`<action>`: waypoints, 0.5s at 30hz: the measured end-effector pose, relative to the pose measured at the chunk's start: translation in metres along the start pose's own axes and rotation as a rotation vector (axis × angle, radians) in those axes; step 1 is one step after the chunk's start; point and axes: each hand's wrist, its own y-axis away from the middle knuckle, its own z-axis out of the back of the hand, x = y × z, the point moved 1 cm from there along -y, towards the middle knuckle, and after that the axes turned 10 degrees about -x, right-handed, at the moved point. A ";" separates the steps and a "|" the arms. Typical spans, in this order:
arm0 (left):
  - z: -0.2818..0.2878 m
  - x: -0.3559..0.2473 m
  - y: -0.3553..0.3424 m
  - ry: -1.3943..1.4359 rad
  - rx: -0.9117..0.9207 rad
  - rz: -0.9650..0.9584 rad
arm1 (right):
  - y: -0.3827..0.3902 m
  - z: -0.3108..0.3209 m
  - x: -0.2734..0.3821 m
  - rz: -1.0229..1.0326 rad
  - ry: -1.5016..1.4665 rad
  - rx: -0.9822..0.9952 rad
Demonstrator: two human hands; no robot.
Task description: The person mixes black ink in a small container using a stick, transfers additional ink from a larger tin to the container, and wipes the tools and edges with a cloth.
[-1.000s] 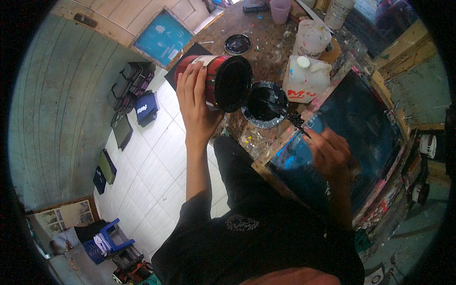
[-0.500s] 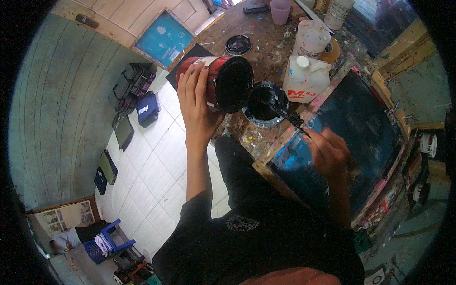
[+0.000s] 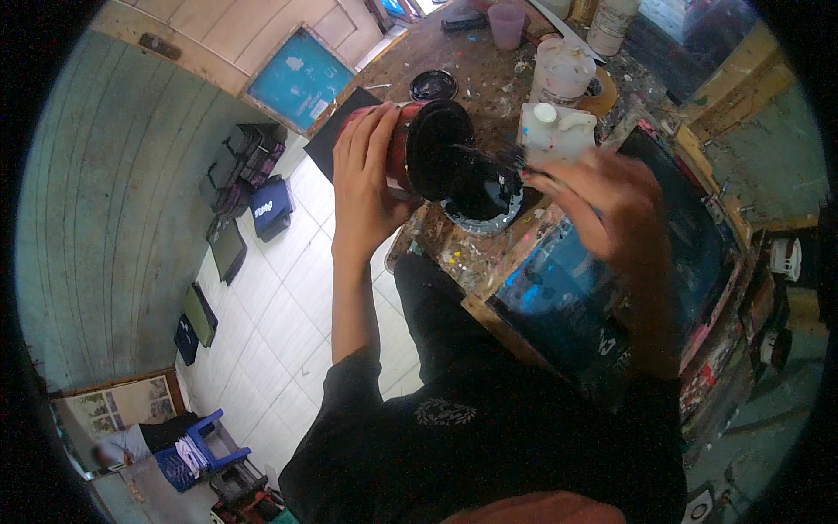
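"From my remote seat I've got the red paint can [image 3: 399,162] on the feed. How's the left grip?"

"I see the left hand [image 3: 362,166] wrapped around its side, holding it tipped over the paint-spattered workbench [image 3: 474,262], black-coated mouth facing right. In my view it overlaps the upper left of a round tub [image 3: 480,229] with glossy black paint inside."

"And the right?"

"I make out the right hand [image 3: 611,201] pinching a thin, black-smeared tool [image 3: 521,166], its far end pointing into the can's mouth. That end is blurred, so I can't tell whether it touches the can, nor what kind of tool it is."

"What's around them?"

"I have a white jug [image 3: 543,140] just beyond the right hand, a wood-framed screen [image 3: 537,284] beneath that forearm, and a round black lid [image 3: 434,86] lying farther up the bench."
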 end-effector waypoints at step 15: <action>-0.041 0.042 -0.042 0.680 -0.022 0.510 | -0.037 -0.050 -0.027 -0.385 0.127 0.158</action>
